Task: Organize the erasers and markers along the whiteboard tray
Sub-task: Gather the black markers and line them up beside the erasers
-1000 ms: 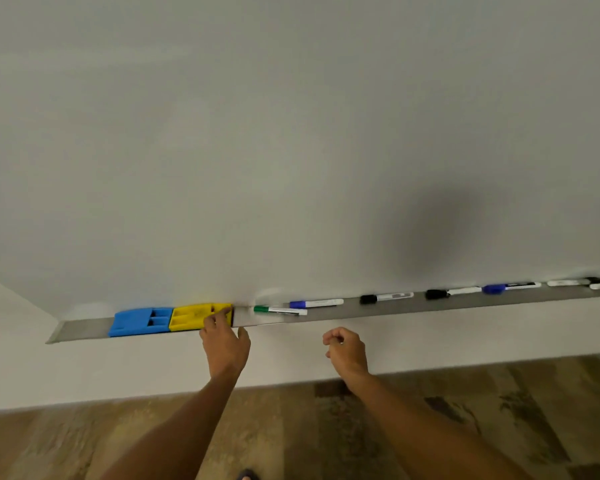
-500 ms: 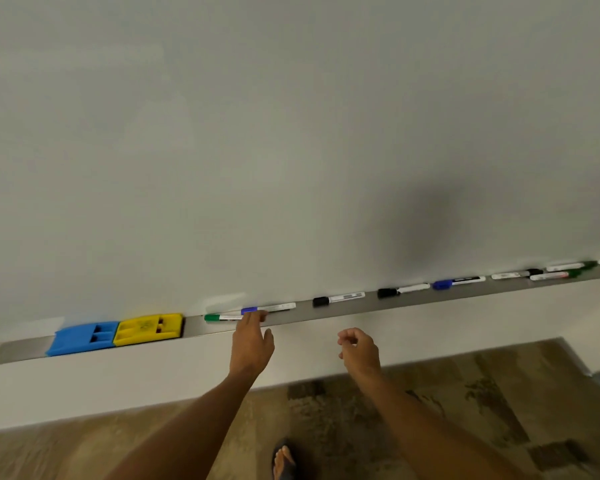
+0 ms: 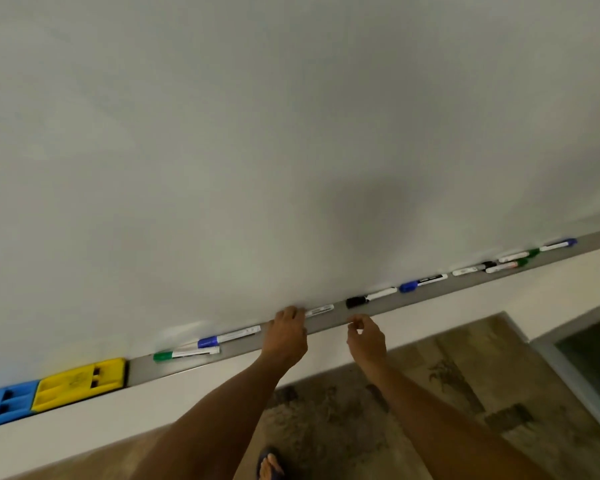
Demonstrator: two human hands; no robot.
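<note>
Reaching further right than half a second ago, the left hand (image 3: 286, 332) now covers the cap end of a marker (image 3: 320, 310) on the tray (image 3: 326, 325); grip unclear. Right hand (image 3: 365, 336) hovers, loosely curled, empty. Erasers (image 3: 78, 382) sit far left, grouped.

Pale plain wall (image 3: 291, 116), cream ledge (image 3: 84, 427) beneath, brown patterned floor (image 3: 447, 382), grey doorway edge (image 3: 575, 372) at right

The left hand (image 3: 286, 332) covers one end of a white marker (image 3: 319, 310) on the grey tray (image 3: 326, 325). The right hand (image 3: 366, 336) hovers, loosely curled, just beside it. A yellow eraser (image 3: 80, 382) touches a blue eraser (image 3: 6, 403) at far left.
</note>
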